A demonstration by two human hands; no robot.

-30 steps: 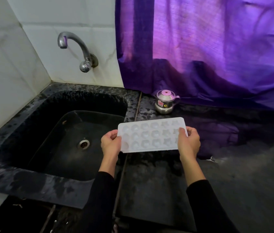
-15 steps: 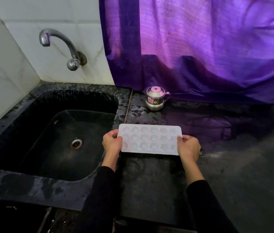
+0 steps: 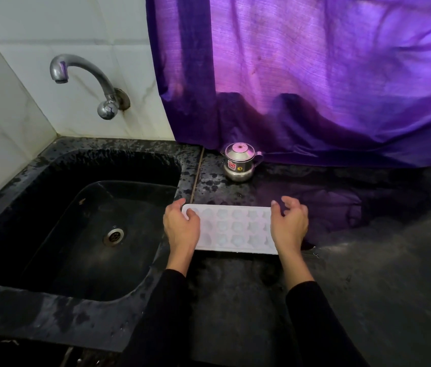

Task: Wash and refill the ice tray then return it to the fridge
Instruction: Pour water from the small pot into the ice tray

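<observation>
The white ice tray (image 3: 235, 229) lay flat on the dark counter (image 3: 235, 300), its left short end reaching to the sink (image 3: 58, 311) rim and its long side running to the right. The left hand (image 3: 181, 229) rested on that left end with the thumb over the near corner cell, fingers lightly bent rather than clamped. The right hand (image 3: 289, 225) sat over the right end with its fingers spread and arched, the fingertips apparently lifted clear of the plastic, so it held nothing.

The tray looked like thin moulded plastic: light, probably somewhat flexible, likely to twist if lifted by one corner. Whether its cells held ice or water could not be told; if they did, it would weigh more and spill with any tilt. The counter around it gleamed as if wet, so the tray was likely slippery. The two short ends, taken together, seemed the safest hold, keeping it level.

To the left the sink basin lay open, with its drain (image 3: 113, 235) bare and the tap (image 3: 87, 80) spout hanging over the back left part. A small steel pot (image 3: 238, 162) stood behind the tray, well apart, against the purple curtain (image 3: 314, 75). The counter to the right and in front offered open room.
</observation>
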